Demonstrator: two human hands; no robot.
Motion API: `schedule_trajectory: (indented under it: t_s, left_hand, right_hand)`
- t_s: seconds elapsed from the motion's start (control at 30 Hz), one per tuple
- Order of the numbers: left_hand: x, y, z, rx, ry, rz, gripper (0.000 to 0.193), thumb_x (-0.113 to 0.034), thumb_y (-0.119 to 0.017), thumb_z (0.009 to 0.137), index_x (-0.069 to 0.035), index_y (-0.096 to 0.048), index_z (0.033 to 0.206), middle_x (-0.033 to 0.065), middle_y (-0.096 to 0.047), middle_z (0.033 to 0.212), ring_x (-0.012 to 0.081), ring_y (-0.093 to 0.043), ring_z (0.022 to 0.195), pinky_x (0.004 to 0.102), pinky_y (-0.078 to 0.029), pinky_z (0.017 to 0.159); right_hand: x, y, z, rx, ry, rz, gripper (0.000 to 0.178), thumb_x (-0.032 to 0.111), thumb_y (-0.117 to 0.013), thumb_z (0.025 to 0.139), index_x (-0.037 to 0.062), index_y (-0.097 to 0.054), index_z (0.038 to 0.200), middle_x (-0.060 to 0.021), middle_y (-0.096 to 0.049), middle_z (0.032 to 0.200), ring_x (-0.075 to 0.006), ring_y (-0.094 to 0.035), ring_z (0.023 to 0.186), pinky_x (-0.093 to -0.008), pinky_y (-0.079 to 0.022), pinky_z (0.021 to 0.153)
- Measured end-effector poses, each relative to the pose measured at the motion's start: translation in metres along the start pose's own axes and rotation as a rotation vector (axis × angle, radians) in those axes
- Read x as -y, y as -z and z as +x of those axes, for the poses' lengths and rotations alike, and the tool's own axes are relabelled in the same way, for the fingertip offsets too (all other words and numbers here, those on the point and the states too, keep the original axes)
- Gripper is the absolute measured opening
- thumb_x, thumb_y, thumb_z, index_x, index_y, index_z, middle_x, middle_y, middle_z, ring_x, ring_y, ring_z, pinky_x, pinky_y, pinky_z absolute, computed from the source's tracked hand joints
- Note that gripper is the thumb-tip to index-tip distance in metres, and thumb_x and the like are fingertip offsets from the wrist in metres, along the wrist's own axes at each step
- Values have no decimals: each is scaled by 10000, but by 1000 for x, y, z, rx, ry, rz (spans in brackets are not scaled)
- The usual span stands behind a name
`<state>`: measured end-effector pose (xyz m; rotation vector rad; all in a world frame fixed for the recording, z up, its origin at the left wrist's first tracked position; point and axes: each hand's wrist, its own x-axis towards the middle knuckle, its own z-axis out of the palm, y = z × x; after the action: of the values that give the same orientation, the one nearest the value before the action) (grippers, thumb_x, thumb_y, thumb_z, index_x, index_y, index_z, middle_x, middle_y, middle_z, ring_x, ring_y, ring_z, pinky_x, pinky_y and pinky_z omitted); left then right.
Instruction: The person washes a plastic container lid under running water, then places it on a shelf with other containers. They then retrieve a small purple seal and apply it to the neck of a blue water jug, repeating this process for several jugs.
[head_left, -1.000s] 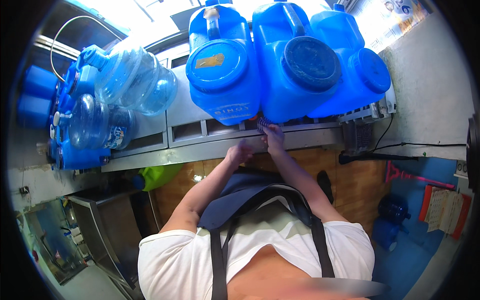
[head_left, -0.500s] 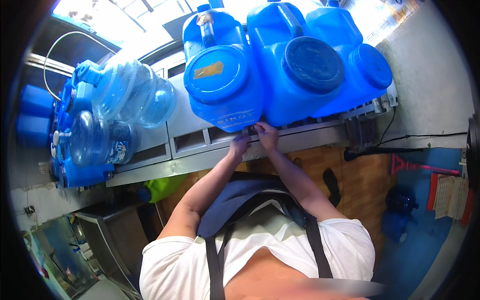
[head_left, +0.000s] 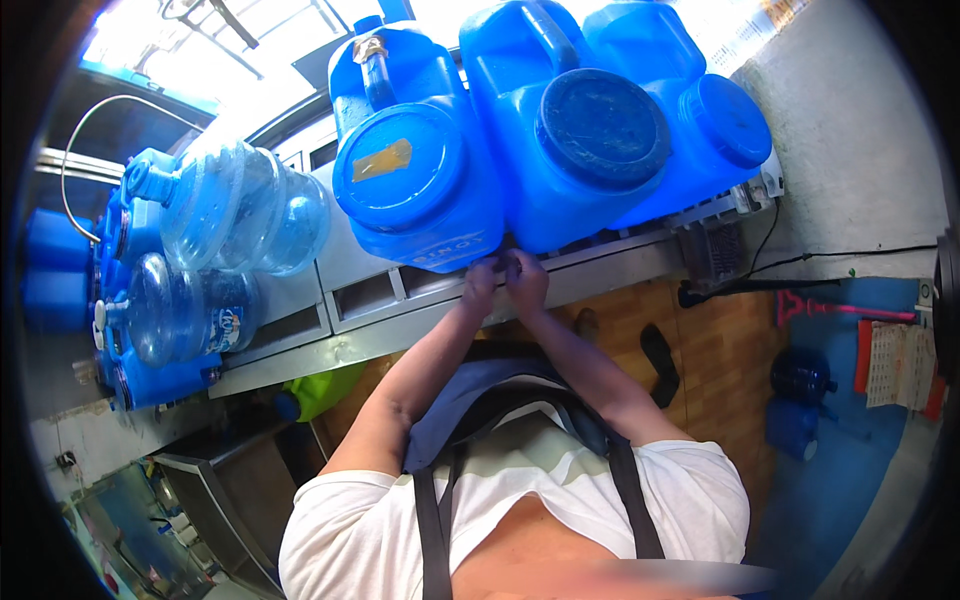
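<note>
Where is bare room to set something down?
Bare: the metal counter strip between clear bottle and left blue jug; brown floor right of the right forearm. Crowded: that jug, middle jug and right jug, packed close; left hand and right hand close together at the counter's front edge.

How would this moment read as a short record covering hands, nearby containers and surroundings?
Left hand: fingers bent, grip unclear
Right hand: close beside the left, fingers bent; anything held is too small to make out
Location: front edge of the steel counter, near the lower end of the left blue jug
Row on counter: that jug, middle blue jug, right blue jug
Marking: tan patch on the left jug's lid
Far left: two translucent round water bottles
</note>
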<state>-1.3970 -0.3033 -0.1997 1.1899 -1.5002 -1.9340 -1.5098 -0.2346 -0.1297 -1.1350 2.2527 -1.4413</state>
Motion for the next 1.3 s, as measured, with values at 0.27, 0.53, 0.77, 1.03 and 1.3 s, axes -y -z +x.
schedule_trajectory:
  t_s: [0.27,0.53,0.77,1.03,1.3]
  left_hand:
    - [-74,-29,-39,-18,0,-280,473,-225,-445,921,-103,-456,1378,83,-530,1280,231,-523,1122,360,-446,889]
    - [-68,-17,-20,56,256,-358,427,-212,-467,897,-86,-481,1304,93,-545,1257,241,-519,1114,394,-412,938]
    - [-83,-56,-22,-374,242,-488,381,-186,-528,882,-137,-531,1259,63,-515,1270,229,-452,1175,480,-360,951]
    - [-48,-67,3,-523,-1,-295,327,-107,-549,841,-86,-572,1167,75,-543,1208,234,-497,1134,420,-368,976]
    - [-49,-69,-3,-491,-38,-488,391,-173,-531,823,-171,-540,1214,45,-540,1241,224,-436,1225,488,-306,1017]
  right_hand:
    - [-31,-28,9,313,-457,562,423,10,-539,850,-14,-590,1269,-157,-683,1173,-218,-663,1066,-320,-507,896]
    - [-35,-3,19,463,-588,776,594,-59,-486,825,18,-454,1412,-110,-669,1154,-131,-602,558,-257,-477,464]
    - [-46,91,0,279,-864,613,342,-24,-514,869,10,-623,1190,-95,-680,953,-148,-619,635,-281,-500,502]
    - [-110,270,71,-616,-399,139,198,27,-544,922,54,-631,1098,-40,-635,961,-127,-613,843,-246,-482,679]
    - [-141,349,180,-607,-760,593,377,114,-595,884,128,-512,1251,-46,-651,1067,-167,-632,899,-329,-454,671]
